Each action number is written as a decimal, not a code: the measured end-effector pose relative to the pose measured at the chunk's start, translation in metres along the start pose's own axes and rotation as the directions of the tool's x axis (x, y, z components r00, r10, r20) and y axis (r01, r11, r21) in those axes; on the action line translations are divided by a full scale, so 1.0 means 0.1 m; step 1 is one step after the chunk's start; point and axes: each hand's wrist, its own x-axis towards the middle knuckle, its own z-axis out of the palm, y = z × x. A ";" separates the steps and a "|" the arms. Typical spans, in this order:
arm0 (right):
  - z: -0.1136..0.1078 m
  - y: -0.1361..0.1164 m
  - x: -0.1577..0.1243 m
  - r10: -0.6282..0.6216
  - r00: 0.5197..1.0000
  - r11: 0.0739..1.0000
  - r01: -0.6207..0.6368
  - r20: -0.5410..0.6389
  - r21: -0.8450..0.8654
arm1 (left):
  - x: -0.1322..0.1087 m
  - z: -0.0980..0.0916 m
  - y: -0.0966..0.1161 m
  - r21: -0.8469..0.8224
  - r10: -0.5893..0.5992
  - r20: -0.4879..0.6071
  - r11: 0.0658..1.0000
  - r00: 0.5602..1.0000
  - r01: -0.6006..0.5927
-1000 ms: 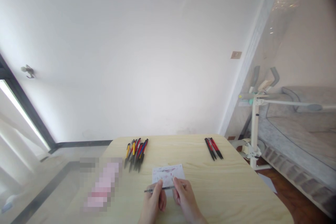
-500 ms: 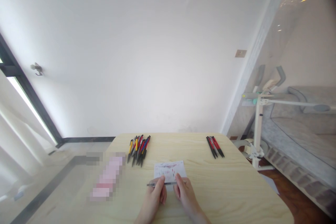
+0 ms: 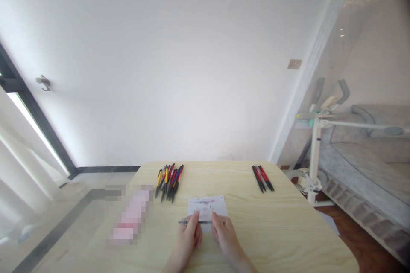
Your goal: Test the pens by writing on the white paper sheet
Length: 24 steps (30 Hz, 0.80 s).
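Between both hands a slim dark pen (image 3: 205,222) lies level, crosswise over the near part of a sheet of paper. My left hand (image 3: 191,231) is closed on its left part, thumb on top, with the end sticking out to the left. Closed the same way, my right hand (image 3: 223,231) grips the right part. The white paper (image 3: 206,203) under them bears reddish and dark scribbles; its near edge is partly covered by the hands. Beyond the left hand lies a bunch of pens (image 3: 169,182) in yellow, red, blue and grey with dark tips.
At the table's far right lie several red, grey and black pens (image 3: 262,178) side by side. A blurred pink item (image 3: 131,217) shows at the left edge of the wooden table (image 3: 272,230). White exercise equipment (image 3: 315,153) and a grey sofa (image 3: 361,153) stand to the right.
Both hands have shifted very slightly with the pen, the thumbs a little farther from me. The pens on the table and the paper lie as before.
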 end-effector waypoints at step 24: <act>-0.02 -0.02 0.02 0.034 0.999 0.993 -0.037 0.024 0.112 | 0.03 0.01 -0.05 -0.025 -0.013 -0.019 1.000 1.000 0.013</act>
